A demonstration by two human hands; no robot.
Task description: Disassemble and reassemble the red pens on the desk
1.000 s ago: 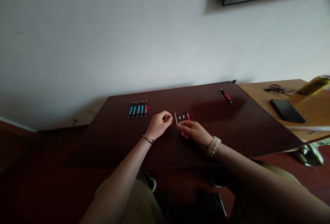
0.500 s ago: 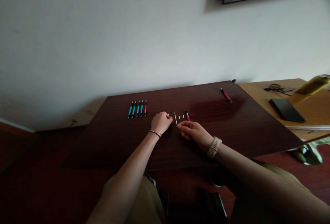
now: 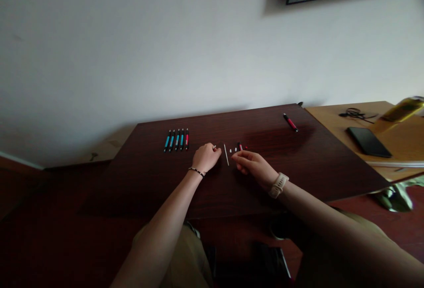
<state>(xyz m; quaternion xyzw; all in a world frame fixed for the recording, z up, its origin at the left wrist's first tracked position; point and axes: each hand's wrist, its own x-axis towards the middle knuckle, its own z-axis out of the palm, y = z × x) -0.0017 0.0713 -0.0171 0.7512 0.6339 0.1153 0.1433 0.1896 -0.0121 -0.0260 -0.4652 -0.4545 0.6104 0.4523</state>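
My left hand (image 3: 206, 157) is closed on a small pen part with a whitish tip (image 3: 214, 147); the fist hides the rest. To its right a thin white pen refill (image 3: 226, 154) lies on the dark table (image 3: 265, 129). My right hand (image 3: 253, 165) hovers just right of the refill, apart from it, thumb and fingers pinched together. Whether anything is between those fingertips is hidden. Beyond them lie two small white pieces (image 3: 233, 150), a red and black pen barrel (image 3: 240, 146), partly covered by my right hand, and a tiny red piece (image 3: 246, 148).
A row of several blue pens (image 3: 172, 141) and one red pen (image 3: 187, 139) lies at the left. Another red and black pen (image 3: 290, 122) lies at the back right. On the lighter table (image 3: 331, 124) are a phone (image 3: 369, 142), a black cable (image 3: 354, 113) and a yellow can (image 3: 403, 109).
My right hand has let go of the white refill, which now lies on the table, and has moved slightly right and up toward the small pieces. My left hand has barely moved.
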